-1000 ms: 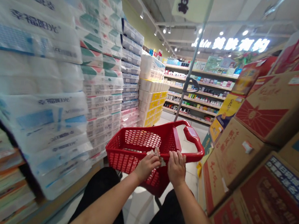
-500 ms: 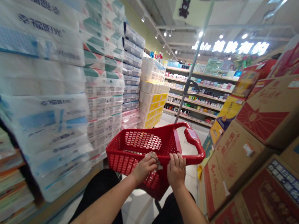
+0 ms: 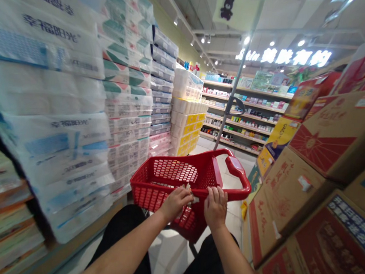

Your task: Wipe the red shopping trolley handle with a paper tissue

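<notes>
Both are working at the red basket's near rim: left hand pinching crumpled paper, right hand gripping the rim.

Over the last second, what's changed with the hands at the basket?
The left hand has bunched the crumpled paper tighter, so less of it shows between the hands. The right hand still grips the near rim of the red basket, and both hands and the basket stay where they were.
</notes>
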Tool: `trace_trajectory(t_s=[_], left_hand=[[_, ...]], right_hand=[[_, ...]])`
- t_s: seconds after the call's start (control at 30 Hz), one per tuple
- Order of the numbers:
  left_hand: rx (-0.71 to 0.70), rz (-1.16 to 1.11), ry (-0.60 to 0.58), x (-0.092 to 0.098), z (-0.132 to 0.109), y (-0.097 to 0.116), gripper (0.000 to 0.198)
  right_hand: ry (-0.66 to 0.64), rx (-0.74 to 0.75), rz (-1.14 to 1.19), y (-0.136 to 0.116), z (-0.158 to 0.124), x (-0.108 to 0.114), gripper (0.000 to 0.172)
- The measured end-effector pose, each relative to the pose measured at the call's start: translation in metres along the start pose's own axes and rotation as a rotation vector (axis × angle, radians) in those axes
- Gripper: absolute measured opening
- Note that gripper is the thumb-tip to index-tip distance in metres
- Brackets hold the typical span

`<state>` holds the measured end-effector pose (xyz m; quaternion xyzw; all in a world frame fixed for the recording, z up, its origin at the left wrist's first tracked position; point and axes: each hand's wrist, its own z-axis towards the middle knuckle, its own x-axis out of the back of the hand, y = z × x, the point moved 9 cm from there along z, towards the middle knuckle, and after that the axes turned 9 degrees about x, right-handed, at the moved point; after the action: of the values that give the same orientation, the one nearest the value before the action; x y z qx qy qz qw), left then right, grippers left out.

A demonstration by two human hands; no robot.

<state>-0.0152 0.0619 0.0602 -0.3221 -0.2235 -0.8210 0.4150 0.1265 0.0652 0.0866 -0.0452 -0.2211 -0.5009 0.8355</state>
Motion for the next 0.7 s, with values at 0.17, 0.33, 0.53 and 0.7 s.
trace_trajectory(t_s=[0.17,0.33,0.53,0.7], left_hand=[[0.030,0.059,-0.085,-0.017,-0.014,-0.010,0.015],[0.060,0.014,-0.092,-0.015,-0.015,-0.013,0.019],[0.090,0.004,-0.139,-0.020,-0.020,-0.015,0.017],[0.082,-0.028,-0.090,-0.012,-0.014,-0.010,0.022]], right_hand=[[-0.004,0.001,0.002,0.000,0.000,0.000,0.031],[0.003,0.006,0.012,0.000,-0.001,-0.001,0.031],[0.004,-0.007,0.014,0.000,0.000,0.000,0.031],[0.002,0.003,0.016,0.000,-0.001,0.000,0.031]])
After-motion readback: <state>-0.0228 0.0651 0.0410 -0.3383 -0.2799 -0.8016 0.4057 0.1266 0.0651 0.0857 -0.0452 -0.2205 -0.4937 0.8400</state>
